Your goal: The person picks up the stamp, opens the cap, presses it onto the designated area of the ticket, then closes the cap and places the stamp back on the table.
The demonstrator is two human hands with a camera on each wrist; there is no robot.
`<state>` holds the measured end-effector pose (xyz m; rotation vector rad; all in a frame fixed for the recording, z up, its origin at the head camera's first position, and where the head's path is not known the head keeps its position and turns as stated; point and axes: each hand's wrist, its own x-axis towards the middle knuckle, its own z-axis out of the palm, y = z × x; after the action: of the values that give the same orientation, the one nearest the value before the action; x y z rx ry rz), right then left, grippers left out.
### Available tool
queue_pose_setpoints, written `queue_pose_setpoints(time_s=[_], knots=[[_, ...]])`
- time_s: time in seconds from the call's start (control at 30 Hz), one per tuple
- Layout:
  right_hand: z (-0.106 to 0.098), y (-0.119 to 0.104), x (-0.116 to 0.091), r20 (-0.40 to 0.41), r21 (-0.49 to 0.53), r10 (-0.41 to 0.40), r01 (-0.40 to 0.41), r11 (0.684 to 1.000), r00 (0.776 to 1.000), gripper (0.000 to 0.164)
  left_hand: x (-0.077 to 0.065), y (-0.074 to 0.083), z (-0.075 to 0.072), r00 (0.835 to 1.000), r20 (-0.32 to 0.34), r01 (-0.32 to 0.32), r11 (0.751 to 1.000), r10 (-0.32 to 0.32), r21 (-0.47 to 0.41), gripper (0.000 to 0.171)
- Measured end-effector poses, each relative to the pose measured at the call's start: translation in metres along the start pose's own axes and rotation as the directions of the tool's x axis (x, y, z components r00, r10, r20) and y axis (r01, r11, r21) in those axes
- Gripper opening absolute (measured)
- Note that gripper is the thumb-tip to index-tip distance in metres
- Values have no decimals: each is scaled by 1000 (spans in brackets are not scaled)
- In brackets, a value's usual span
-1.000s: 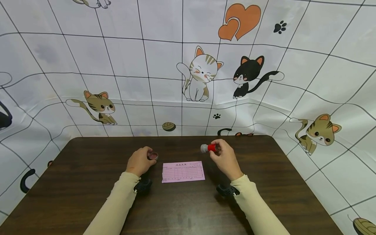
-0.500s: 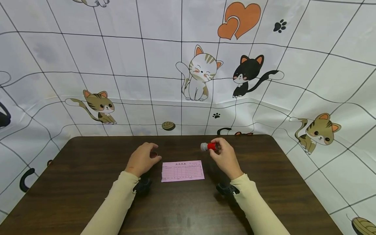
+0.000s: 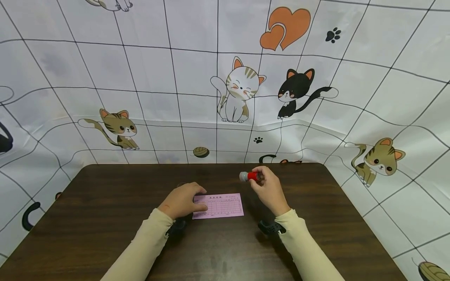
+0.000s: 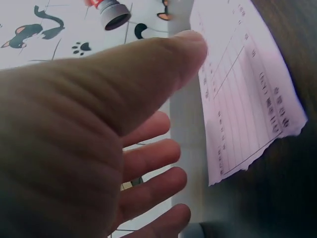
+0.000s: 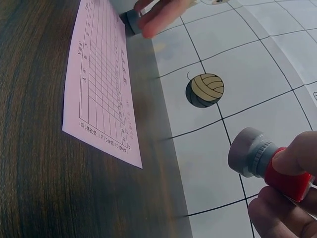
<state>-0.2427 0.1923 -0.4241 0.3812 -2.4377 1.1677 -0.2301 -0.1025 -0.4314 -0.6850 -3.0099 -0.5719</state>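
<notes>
My left hand [image 3: 183, 200] is over the left end of a pink printed form [image 3: 225, 205], fingers and thumb spread with nothing between them. In the left wrist view the thumb overlaps the form's edge. A small round grey cap [image 5: 131, 23] sits on the table beyond that hand, mostly hidden in the head view. My right hand [image 3: 270, 191] holds a small red and grey stamp [image 3: 252, 176] above the table, right of the form. Its fingers and thumb pinch the red body [image 5: 287, 178], and the grey round end [image 5: 246, 151] points left.
A dark wood-grain table [image 3: 105, 218] carries these things. Behind it hangs a white grid-lined sheet [image 3: 197, 70] printed with cats, which also runs down the right side. Dark bands sit at both wrists.
My left hand has let go of the grey cap, opened, and moved right and nearer, over the form's left end. My right hand keeps holding the stamp in about the same place.
</notes>
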Motion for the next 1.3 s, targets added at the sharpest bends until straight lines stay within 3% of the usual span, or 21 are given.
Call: queue_pose_setpoints(time_s=[0.17, 0.4, 0.6, 1.3], knots=[[0, -1, -1, 7, 2, -7, 7, 1000, 1000, 29, 0, 0, 6, 999, 35, -35, 999, 35, 7, 40], [0, -1, 1, 4, -4, -14, 14, 1000, 1000, 29, 3, 0, 10, 997, 36, -75, 996, 73, 41, 43], [-1, -2, 1, 9, -3, -3, 3, 1000, 1000, 29, 4, 5, 11, 998, 40, -44, 998, 42, 42, 45], [0, 0, 1, 18, 16, 1, -2, 1000, 1000, 29, 21, 9, 26, 999, 11, -49, 998, 48, 49, 46]])
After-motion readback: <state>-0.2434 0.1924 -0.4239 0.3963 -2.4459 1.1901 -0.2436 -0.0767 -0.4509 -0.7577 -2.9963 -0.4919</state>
